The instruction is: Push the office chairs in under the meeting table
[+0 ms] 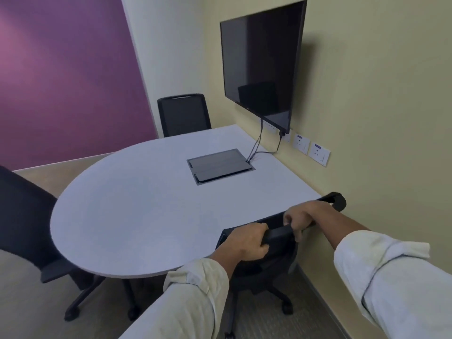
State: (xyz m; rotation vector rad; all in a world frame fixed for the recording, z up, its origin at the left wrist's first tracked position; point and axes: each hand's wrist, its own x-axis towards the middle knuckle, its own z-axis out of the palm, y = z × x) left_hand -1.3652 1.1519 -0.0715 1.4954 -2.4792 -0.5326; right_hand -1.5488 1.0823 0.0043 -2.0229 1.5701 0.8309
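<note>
A pale grey meeting table [137,206] with a rounded near end fills the middle. Directly below me a black office chair [276,263] stands at the table's near right edge, its seat tucked under the top. My left hand [247,241] and my right hand [303,216] both grip the top rail of its backrest. A second black chair [27,216] stands at the left, its seat partly under the table. At the far end stands a third black chair [183,115], its backrest against the table edge.
A dark screen [264,59] hangs on the right wall, with cables running down to a cable box [220,166] set in the table. Wall sockets [310,149] sit just above the table's right edge. Purple wall at the left, carpet below.
</note>
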